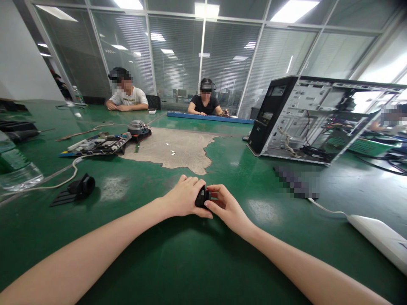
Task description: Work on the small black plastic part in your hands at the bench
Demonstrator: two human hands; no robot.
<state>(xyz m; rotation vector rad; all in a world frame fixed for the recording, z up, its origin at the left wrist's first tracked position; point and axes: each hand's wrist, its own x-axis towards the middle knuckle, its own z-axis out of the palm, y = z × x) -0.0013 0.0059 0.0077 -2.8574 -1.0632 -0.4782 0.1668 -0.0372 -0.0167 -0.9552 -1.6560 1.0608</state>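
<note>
Between both hands, just above the green tabletop (165, 262), is a small dark rounded device (201, 196), largely covered by my fingers, so its kind cannot be made out. My left hand (184, 196) wraps over it from the left, thumb underneath. From the right, my right hand (224, 205) pinches its edge with thumb and fingertips. Off to the left lies a black plastic piece (83, 185) with a round end and flat prongs, touched by neither hand.
A circuit board (97, 143) and a black fan-like cooler (139, 127) lie beyond at left. An open computer case (295, 123) stands at right, near a white power strip (377, 237) with a cable. A water bottle (15, 165) is far left. Two people sit across the table.
</note>
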